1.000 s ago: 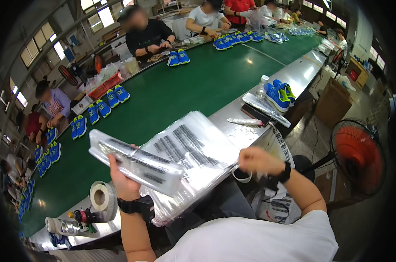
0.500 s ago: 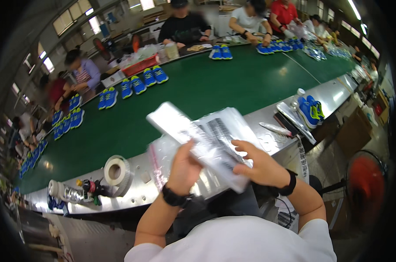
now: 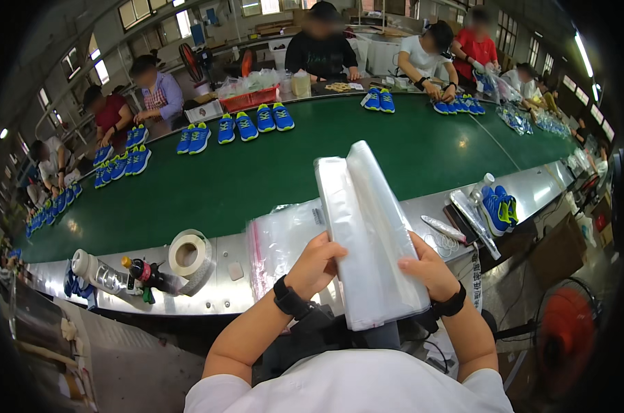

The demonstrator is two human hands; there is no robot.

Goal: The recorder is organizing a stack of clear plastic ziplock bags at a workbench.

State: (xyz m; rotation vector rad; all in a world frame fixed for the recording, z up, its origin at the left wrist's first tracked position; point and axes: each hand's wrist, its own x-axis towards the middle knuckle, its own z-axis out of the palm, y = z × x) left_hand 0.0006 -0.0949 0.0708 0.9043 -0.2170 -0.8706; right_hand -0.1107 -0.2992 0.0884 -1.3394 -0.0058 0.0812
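Observation:
Between my two hands is a stack of clear plastic bags (image 3: 367, 234), raised over the near metal edge and curled lengthwise along its middle. My left hand (image 3: 317, 267) grips its left side, thumb on top and fingers tucked beneath. On the right side my right hand (image 3: 429, 268) clasps the stack, its thumb pressed on the plastic. More clear bags (image 3: 277, 241) with a pink strip lie flat on the metal ledge by my left hand, partly covered by the held stack.
A green conveyor belt (image 3: 271, 168) carries blue shoes (image 3: 245, 126) in pairs. The metal ledge (image 3: 226, 296) holds a tape roll (image 3: 190, 253), bottles (image 3: 105, 270) and, at right, another blue pair (image 3: 498, 208). Co-workers (image 3: 324, 45) sit across. A red fan (image 3: 566, 330) stands lower right.
The bag stack has swung from a leftward tilt to nearly upright, its top curling inward. My right hand has closed on its right side. The view has shifted slightly.

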